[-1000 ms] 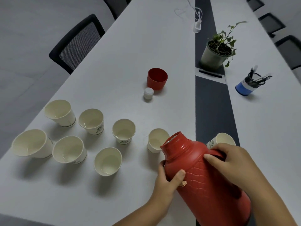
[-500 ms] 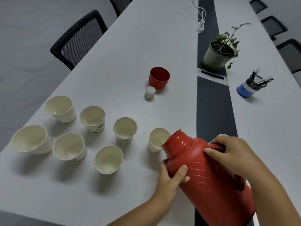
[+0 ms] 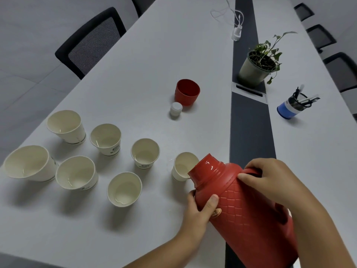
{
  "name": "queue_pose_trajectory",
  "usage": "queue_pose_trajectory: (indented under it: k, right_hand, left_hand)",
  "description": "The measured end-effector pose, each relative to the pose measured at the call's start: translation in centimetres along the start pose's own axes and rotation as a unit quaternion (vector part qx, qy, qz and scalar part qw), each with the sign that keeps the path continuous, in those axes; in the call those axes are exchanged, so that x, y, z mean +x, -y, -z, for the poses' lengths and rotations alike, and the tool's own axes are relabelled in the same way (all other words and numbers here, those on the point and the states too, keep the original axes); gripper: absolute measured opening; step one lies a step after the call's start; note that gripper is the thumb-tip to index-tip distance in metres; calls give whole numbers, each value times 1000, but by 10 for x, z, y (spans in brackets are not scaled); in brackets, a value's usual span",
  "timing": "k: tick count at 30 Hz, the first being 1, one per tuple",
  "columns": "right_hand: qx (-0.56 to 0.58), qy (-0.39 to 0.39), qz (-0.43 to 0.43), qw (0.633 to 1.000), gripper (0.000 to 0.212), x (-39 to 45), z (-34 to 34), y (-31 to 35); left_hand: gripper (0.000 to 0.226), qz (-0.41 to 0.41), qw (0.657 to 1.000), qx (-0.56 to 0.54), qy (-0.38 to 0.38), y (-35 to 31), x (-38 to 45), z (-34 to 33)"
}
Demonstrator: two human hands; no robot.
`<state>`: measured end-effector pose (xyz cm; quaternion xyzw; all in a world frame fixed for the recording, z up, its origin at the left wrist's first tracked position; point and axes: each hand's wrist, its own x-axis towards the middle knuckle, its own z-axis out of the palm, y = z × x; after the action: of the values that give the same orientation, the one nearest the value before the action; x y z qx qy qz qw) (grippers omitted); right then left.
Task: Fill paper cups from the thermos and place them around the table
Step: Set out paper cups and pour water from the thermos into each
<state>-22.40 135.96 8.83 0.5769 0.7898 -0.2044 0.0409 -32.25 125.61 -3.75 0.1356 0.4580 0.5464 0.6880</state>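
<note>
Red plastic thermos with quilted body (image 3: 245, 213) tilted, open mouth dipping over the rim of the nearest white paper cup (image 3: 182, 167), hiding that cup's right side; any stream is impossible to make out. Left hand (image 3: 199, 211) grips the body just below the neck, thumb curled across the front, other fingers hidden behind. Right hand (image 3: 270, 180) wraps the handle, which its fingers mostly cover. Thermos base cut off at the bottom edge. Left of the left-hand fingers, six more paper cups (image 3: 124, 189) cluster near the white table (image 3: 154, 55) edge; beyond the fingers, open tabletop runs to the red plastic lid cup (image 3: 187, 91) and small white stopper (image 3: 176, 108)
</note>
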Motion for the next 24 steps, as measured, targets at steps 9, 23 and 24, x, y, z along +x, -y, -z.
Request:
queue_pose_trajectory:
  k: [9, 23, 24]
  right_hand:
    - [-16, 13, 4, 1000, 9, 6, 2, 6]
    - [-23, 12, -2, 1000, 10, 7, 2, 9]
    - [-23, 13, -3, 1000, 10, 7, 1, 9]
  left_hand:
    - [59, -7, 1000, -25, 3, 0, 0, 0]
    - [62, -7, 1000, -24, 1, 2, 1, 2]
    - [61, -7, 1000, -25, 2, 2, 1, 2]
